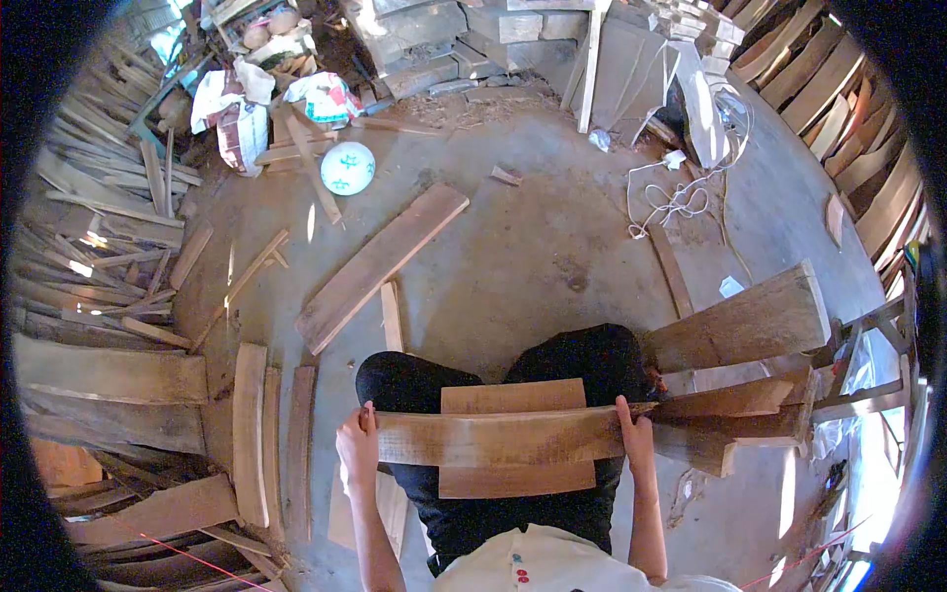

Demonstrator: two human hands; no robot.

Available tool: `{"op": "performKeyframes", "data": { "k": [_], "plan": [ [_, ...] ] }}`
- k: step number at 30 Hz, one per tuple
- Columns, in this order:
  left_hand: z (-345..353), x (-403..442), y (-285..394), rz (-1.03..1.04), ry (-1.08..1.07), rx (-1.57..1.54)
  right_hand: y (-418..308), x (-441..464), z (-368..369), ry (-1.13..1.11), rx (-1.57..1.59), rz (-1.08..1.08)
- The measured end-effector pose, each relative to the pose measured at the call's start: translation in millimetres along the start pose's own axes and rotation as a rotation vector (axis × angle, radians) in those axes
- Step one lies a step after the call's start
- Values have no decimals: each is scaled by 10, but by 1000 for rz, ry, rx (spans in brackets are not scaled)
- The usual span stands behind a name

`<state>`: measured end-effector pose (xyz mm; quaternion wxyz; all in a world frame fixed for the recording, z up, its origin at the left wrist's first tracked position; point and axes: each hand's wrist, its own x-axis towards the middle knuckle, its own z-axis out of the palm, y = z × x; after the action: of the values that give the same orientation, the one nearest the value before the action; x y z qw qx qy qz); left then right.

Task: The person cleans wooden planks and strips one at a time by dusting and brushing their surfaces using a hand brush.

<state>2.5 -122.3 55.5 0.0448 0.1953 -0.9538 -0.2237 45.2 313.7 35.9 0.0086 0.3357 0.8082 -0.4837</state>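
A long wooden plank (pixel 503 437) lies crosswise over my lap. My left hand (pixel 357 441) grips its left end, with the thumb up on the top edge. At the other end, my right hand (pixel 634 434) holds the plank with fingers wrapped around it. Beneath the plank, a shorter, wider board (pixel 518 481) rests on my dark trousers, showing above and below it. Beside my right knee lie several thick boards (pixel 740 321), close to the right hand.
Another plank (pixel 385 266) lies on the concrete floor ahead, near a white ball (pixel 347 169). Upright narrow boards (pixel 252 434) are to my left. A white cable (pixel 681 202) coils at the back right. Stacked timber (pixel 109 380) lines the left side, and sacks (pixel 237 123) sit behind.
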Motion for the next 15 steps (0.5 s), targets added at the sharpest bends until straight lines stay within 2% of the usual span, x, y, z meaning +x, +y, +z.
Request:
{"op": "performKeyframes", "data": {
  "k": [2, 4, 5, 7, 10, 11, 15],
  "plan": [
    [23, -17, -6, -15, 12, -1, -50, -3, 10, 14, -54, 67],
    [53, -1, -14, -36, 21, 25, 65, 157, 7, -65, -134, 163],
    [50, -5, 1, -3, 86, -56, 134, 245, 24, -100, -172, 209],
    [27, -40, 73, 68, 212, -218, 226, 326, 96, -27, -168, 113],
    [15, -100, 318, 35, 373, -413, 285, 381, 178, 91, -288, 83],
    [-39, -148, 397, 26, 335, -446, 279, 384, 190, 132, -349, 91],
    [-204, -346, 1074, 65, 335, -905, 280, 302, 163, 211, -187, 73]
  ]
}}
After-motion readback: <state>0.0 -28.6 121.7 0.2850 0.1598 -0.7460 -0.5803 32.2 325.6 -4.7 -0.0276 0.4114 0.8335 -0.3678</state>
